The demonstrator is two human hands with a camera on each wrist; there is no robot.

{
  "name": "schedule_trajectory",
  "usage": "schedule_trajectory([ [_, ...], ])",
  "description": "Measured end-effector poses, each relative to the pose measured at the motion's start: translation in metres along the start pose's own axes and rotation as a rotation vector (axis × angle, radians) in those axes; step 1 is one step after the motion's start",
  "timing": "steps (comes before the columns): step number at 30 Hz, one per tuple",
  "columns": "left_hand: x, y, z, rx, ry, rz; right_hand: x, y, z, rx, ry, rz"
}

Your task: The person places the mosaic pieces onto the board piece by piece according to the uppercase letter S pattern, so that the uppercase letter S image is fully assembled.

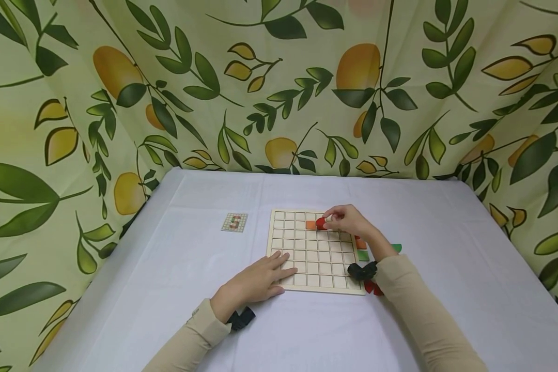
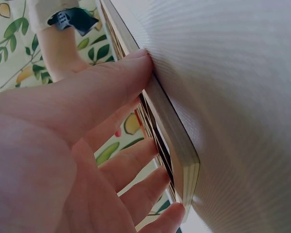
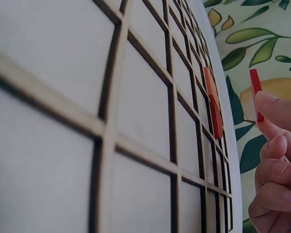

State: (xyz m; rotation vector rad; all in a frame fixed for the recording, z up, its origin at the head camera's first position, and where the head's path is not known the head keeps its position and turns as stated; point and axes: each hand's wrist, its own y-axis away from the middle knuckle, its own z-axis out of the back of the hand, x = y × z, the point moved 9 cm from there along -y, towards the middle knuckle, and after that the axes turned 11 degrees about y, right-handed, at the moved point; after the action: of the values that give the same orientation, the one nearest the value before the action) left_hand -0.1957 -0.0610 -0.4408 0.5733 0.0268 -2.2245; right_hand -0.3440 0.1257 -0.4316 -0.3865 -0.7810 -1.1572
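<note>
A wooden grid board (image 1: pixel 307 257) lies on the white table. Over its far part the right hand (image 1: pixel 349 219) pinches a red piece (image 1: pixel 321 222) between thumb and finger; the right wrist view shows this red piece (image 3: pixel 256 92) held off the board. In that view an orange piece (image 3: pixel 209 83) and another red piece (image 3: pixel 216 119) sit in the grid, and in the head view the orange piece (image 1: pixel 311 225) is left of the held one. The left hand (image 1: pixel 258 279) rests with spread fingers on the board's near left corner, its thumb (image 2: pixel 131 65) at the board's edge.
A small card (image 1: pixel 234 222) with a coloured grid pattern lies left of the board. Along the board's right side are orange, green (image 1: pixel 363 256) and red pieces (image 1: pixel 377 290), partly under the right forearm. A patterned curtain (image 1: pixel 279 103) stands behind the table.
</note>
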Motion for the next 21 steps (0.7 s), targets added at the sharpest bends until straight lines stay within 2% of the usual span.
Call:
schedule_trajectory([
  [21,-0.001,0.000,0.001,0.006,0.002,0.000,0.006,-0.010,-0.012,0.006,-0.004,0.025],
])
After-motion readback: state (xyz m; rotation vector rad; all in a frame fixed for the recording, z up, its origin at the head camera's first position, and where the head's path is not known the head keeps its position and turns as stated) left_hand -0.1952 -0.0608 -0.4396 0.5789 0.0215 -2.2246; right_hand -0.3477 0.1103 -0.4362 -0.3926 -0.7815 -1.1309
